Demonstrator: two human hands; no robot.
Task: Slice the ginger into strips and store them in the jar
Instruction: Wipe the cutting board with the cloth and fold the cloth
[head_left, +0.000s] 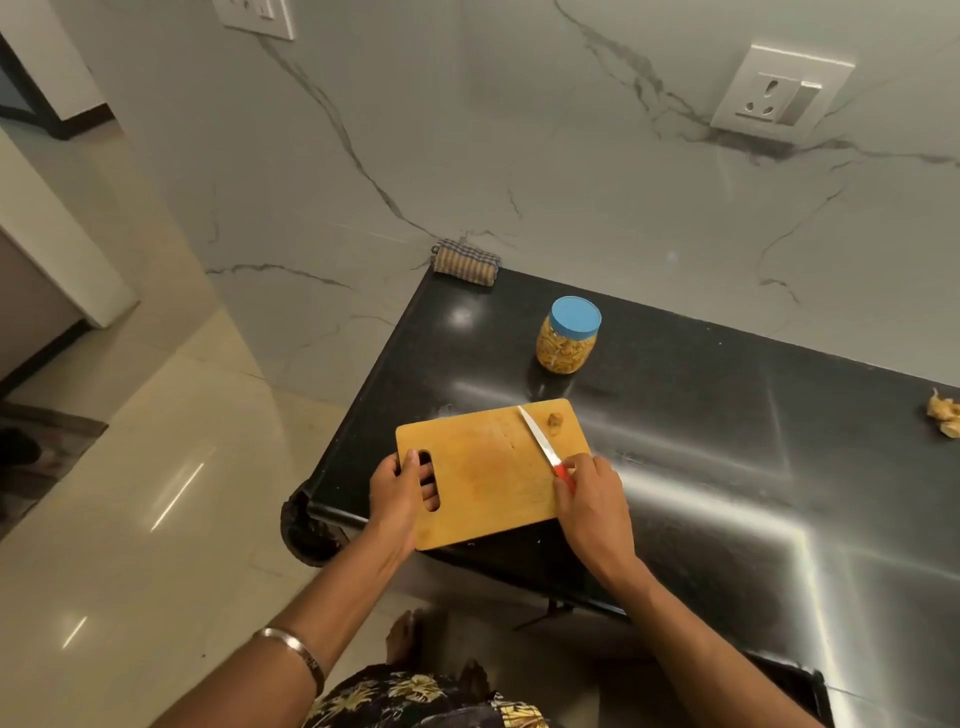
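A wooden cutting board (483, 467) lies on the black counter (727, 441) near its left corner. My left hand (397, 491) grips the board's left end, fingers through the handle slot. A red-handled knife (540, 441) is held in my right hand (589, 499), its white blade lying across the board and pointing away. Beside the blade tip, at the board's far right corner, sits a small ginger piece (555, 423). Behind the board stands a clear jar (568, 335), its blue lid on, filled with yellowish strips.
Pale ginger scraps or peel (945, 413) lie at the counter's right edge of view. A folded checked cloth (466, 261) sits at the counter's back left corner against the marble wall. The counter drops off to tiled floor on the left.
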